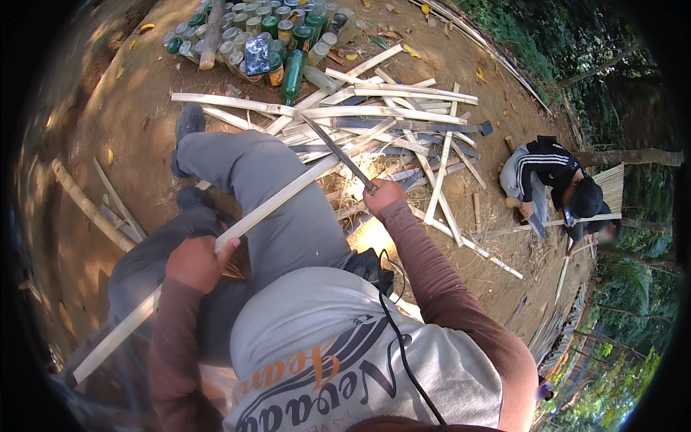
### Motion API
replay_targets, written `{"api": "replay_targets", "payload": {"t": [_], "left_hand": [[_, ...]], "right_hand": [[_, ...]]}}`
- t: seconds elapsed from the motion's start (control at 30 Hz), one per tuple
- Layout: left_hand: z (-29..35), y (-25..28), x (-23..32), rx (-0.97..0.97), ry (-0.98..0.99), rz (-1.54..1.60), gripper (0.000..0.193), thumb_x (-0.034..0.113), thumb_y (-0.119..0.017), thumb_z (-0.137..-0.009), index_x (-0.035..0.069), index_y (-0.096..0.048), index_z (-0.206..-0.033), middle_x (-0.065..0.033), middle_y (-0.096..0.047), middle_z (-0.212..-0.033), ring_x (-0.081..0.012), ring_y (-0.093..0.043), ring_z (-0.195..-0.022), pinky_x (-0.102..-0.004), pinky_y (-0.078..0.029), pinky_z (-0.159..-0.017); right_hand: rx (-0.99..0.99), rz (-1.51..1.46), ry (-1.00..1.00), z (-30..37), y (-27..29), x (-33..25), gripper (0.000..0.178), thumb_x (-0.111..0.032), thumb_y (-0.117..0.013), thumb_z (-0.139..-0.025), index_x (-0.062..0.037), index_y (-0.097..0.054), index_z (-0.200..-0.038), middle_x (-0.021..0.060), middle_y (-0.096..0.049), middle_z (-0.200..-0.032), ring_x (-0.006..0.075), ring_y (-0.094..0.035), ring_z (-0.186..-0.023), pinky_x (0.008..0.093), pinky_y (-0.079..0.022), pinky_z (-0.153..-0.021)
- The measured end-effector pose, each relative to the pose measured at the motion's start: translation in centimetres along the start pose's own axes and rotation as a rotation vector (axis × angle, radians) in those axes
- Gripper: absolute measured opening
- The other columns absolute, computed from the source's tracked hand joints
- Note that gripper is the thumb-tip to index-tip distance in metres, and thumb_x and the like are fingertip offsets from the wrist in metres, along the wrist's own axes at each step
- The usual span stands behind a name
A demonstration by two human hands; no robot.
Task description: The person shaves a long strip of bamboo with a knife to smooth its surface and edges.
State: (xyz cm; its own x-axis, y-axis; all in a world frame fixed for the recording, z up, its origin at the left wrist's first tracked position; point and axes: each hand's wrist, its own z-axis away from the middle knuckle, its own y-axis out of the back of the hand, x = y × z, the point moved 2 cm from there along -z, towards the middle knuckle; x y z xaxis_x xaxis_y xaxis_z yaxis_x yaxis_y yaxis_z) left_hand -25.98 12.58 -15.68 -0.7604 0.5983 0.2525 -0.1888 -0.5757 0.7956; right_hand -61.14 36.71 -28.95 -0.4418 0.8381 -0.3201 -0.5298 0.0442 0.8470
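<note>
A long pale bamboo strip (277, 205) slants across my thighs, from the lower left up toward the pile ahead. My left hand (198, 263) is closed around its lower part, thumb along the top. In my right hand (384, 198) is the handle of a long, narrow knife (338, 151). Its dark blade points up and left, over the upper part of the strip; whether blade and strip touch, I cannot tell. Beyond the knife, many cut strips (414, 111) lie crisscrossed on the ground, some pale and some dark.
Rows of glass jars and bottles (248, 29) stand at the far side beside a short log (211, 36). A green bottle (294, 75) lies nearest the strips. At right, a crouching co-worker (551, 173) holds a handsaw (538, 212). Bamboo poles (90, 201) lie at left.
</note>
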Motion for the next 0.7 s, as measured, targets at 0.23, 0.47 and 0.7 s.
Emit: {"api": "replay_targets", "payload": {"t": [0.23,0.47,0.7], "left_hand": [[-0.3,-0.3,0.6,0.008,0.023,-0.052,0.063,0.059,-0.056,-0.103,0.0,-0.074,-0.088,-0.0256,-0.071,-0.086,-0.0473,-0.07,-0.087,-0.0548,-0.054,-0.078],[-0.8,-3.1,-1.3,0.073,0.007,-0.103,0.049,0.047,-0.058,-0.103,0.002,-0.075,-0.094,-0.0258,-0.072,-0.088,-0.0488,-0.069,-0.09,-0.0569,-0.053,-0.078],[-0.3,-2.6,-1.7,0.11,-0.058,-0.078,0.068,0.055,-0.052,-0.107,-0.008,-0.067,-0.085,-0.0319,-0.064,-0.079,-0.0542,-0.063,-0.081,-0.0586,-0.047,-0.07]], "right_hand": [[-0.041,0.104,0.217,2.3,-0.2,-3.1,0.027,-0.036,-0.068,-0.089,-0.0167,-0.078,-0.105,0.0156,-0.076,-0.094,0.0377,-0.073,-0.095,0.0489,-0.058,-0.089],[0.077,0.021,-0.206,-4.1,2.6,7.8,0.036,-0.037,-0.061,-0.093,-0.0085,-0.078,-0.107,0.0182,-0.077,-0.104,0.038,-0.074,-0.101,0.0477,-0.059,-0.093],[-0.092,0.0,0.098,2.1,0.8,0.1,0.031,-0.033,-0.064,-0.089,-0.009,-0.079,-0.103,0.0178,-0.077,-0.098,0.0373,-0.074,-0.1,0.0481,-0.058,-0.093]]}}
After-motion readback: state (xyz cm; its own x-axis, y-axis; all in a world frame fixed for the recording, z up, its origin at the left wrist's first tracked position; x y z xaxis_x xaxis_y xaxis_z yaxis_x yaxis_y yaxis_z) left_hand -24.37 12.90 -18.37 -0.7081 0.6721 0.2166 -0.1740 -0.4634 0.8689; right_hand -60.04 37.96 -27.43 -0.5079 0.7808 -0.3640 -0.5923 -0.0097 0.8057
